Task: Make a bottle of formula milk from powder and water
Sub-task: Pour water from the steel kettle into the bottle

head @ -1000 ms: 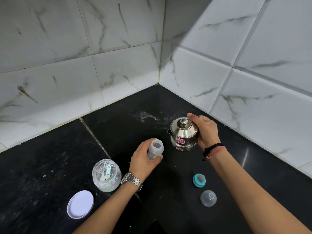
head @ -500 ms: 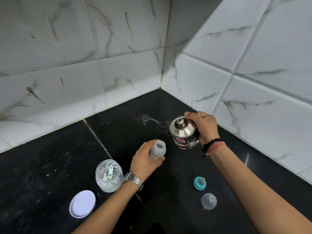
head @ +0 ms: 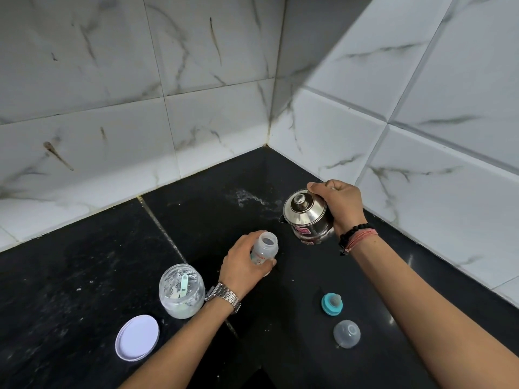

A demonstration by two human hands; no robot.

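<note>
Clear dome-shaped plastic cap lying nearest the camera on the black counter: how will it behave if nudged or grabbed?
The clear dome-shaped plastic cap looks thin-walled, so probably very light and easily scooted. Its rounded surface suggests it may rock or roll. Smooth plastic on the glossy black counter likely slides and offers fingers little purchase.

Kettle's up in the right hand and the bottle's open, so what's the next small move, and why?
Probably bring the steel kettle over the bottle and tip its spout into the open mouth. The right hand holds the kettle lifted and tilted beside the bottle, the left hand steadies the bottle, and its teat lies off on the counter.
</note>
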